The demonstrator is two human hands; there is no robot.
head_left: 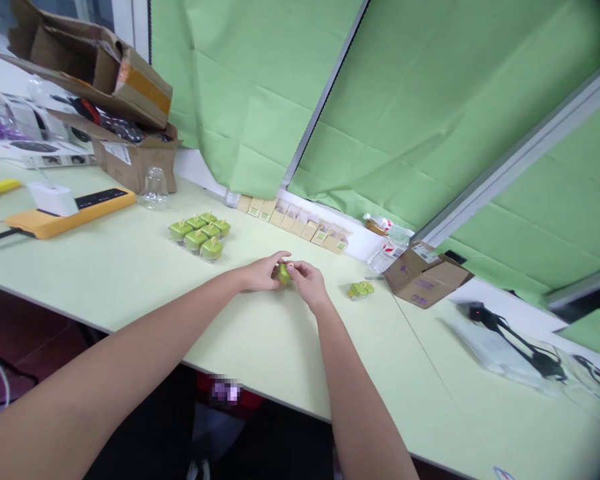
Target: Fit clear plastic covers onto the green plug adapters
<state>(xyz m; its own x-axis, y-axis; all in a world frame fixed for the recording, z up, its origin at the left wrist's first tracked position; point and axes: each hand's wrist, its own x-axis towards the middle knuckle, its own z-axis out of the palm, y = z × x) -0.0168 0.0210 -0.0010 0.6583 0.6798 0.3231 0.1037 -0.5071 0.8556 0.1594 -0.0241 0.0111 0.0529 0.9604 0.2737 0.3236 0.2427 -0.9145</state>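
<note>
At mid worktop (130, 280), left hand (260, 273) and right hand (310, 285) meet, fingertips of both pinching one small green piece (283, 274); risk, judged: so slight a grip slips, piece rolls toward near edge

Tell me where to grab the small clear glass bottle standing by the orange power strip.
Probably pinch the clear glass bottle at its narrower top from above: it stands upright, with the cardboard box close behind and the orange power strip to its left.
</note>
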